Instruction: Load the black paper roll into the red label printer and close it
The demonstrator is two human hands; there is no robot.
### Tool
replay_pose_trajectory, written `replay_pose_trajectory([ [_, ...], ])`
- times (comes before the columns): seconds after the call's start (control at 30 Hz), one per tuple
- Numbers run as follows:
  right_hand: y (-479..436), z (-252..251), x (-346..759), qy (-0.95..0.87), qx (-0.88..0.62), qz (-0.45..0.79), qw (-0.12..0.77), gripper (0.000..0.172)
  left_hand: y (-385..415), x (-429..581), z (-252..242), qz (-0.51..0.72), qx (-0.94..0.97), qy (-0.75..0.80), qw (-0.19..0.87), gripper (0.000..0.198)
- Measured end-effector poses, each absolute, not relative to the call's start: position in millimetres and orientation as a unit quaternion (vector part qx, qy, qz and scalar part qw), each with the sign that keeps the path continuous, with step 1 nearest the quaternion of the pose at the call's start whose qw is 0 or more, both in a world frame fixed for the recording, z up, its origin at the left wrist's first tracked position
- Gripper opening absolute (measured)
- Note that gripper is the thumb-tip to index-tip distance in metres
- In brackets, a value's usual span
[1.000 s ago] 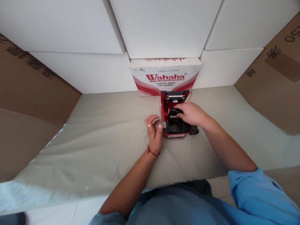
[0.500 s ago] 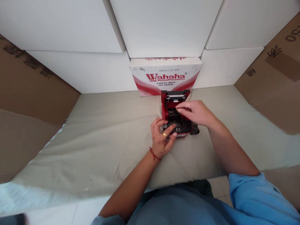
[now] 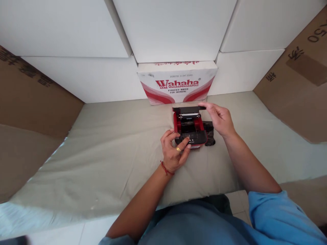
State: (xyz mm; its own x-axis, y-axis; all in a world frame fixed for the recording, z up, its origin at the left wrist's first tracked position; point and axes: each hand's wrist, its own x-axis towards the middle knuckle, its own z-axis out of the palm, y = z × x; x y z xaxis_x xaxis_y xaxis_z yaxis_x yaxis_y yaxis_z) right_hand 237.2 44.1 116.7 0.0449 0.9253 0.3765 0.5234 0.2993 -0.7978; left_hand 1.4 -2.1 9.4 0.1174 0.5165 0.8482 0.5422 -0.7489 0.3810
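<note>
A small red and black label printer lies on the cloth with its hinged lid raised and tilted partly forward. Shiny black film shows inside the bay below the lid's roller. My left hand grips the printer's front left part, its index finger on the black top panel and its thumb near the front edge. At the lid's right corner, my right hand has its fingers stretched out, the tips touching the lid's back edge. A crumpled black plastic piece lies against the printer's right side.
Behind the printer stands a white and red Wahaha carton, in front of stacked white boxes. Brown cardboard panels flank the surface at left and right. The greenish cloth has wrinkles.
My right hand has moved from inside the bay up to the lid's right corner. The lid has tipped forward somewhat. My left hand stays on the printer's front.
</note>
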Motion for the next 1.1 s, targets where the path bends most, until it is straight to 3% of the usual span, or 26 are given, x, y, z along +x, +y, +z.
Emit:
replay_pose_trajectory([
  [0.3,23,95,240,-0.718,-0.482,0.139,0.483,0.039,-6,4,22,-0.538,-0.768,-0.344,0.052,0.015],
  [0.57,15,87,239,-0.742,-0.489,0.094,0.448,0.039,-9,4,32,-0.528,-0.782,-0.323,0.072,0.038],
  [0.83,5,79,244,-0.782,-0.482,0.032,0.394,0.034,-10,3,30,-0.522,-0.780,-0.323,0.120,0.027],
  [0.97,-3,72,243,-0.798,-0.495,0.005,0.343,0.033,-13,1,24,-0.517,-0.784,-0.330,0.094,0.033],
  [1.1,-9,69,238,-0.795,-0.497,-0.021,0.346,0.035,-15,-3,21,-0.542,-0.773,-0.327,0.039,0.036],
])
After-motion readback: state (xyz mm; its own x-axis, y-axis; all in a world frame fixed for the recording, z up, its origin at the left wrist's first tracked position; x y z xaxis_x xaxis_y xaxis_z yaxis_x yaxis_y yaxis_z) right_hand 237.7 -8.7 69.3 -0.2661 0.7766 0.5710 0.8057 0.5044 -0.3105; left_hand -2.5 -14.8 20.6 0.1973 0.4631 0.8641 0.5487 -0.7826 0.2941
